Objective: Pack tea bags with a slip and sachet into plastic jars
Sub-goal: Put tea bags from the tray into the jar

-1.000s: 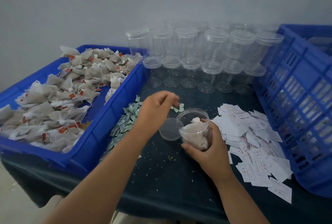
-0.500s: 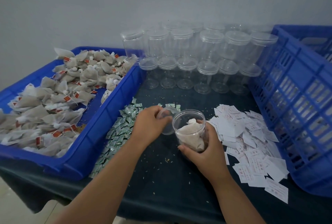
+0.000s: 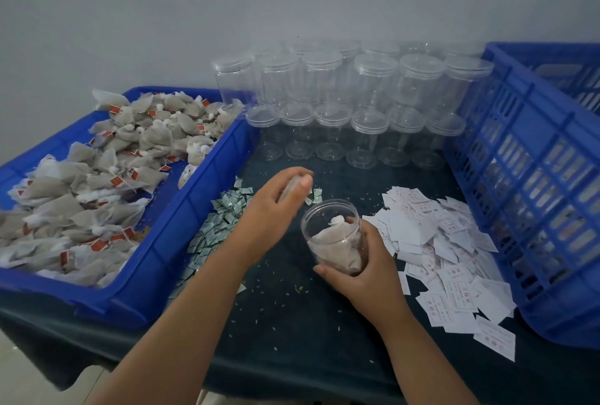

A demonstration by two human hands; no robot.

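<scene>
- Dark-covered table, head view: loose tea bags fill blue tray, left.
- Right hand fingers wrap open plastic jar, bags inside, mid-table.
- Left hand fingers pinch clear lid beside jar's mouth.

A small packing workshop: blue crates of tea bags, rows of empty lidded jars, heaped slips on a dark worktop

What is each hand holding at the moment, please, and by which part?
The left hand pinches the clear lid at its rim; the right hand grips the open plastic jar, with tea bags inside, around its lower side wall.
</scene>
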